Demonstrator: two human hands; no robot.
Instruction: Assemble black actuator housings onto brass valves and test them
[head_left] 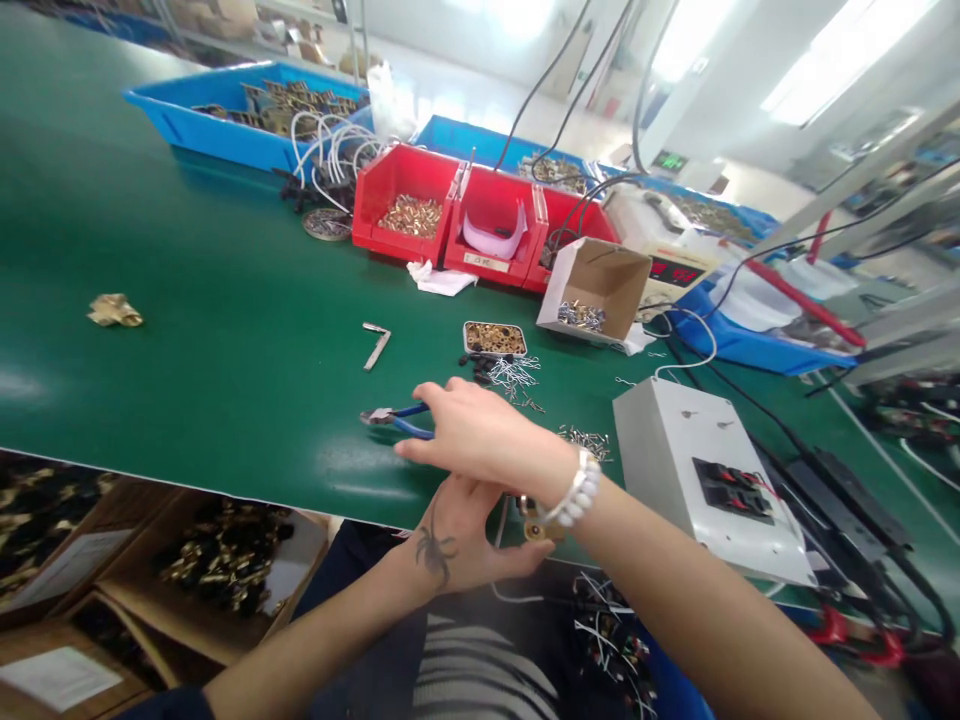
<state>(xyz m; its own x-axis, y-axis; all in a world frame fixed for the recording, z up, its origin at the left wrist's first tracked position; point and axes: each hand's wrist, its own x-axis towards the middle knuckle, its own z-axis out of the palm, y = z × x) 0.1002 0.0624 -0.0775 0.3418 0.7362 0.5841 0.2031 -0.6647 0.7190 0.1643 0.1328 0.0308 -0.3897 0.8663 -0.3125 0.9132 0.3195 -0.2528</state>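
My right hand (pixel 480 435) reaches across to the left over the green table (pixel 225 330), and its fingers close round the blue handles of a pair of pliers (pixel 394 418) whose jaws point left. My left hand (pixel 461 540), with a spider tattoo on its back, sits below the right wrist at the table's near edge, pinching a small brass part (pixel 538 528) with a white wire (pixel 501 560) running from it. A white bead bracelet (pixel 577 492) rings my right wrist.
A white switch box (pixel 697 480) stands to the right. A small tin of brass parts (pixel 494 338), loose metal pins (pixel 585 438), a cardboard box (pixel 600 290), red bins (pixel 465 215) and blue trays (pixel 225 120) lie farther back. Cartons of brass parts (pixel 225 560) sit below the table.
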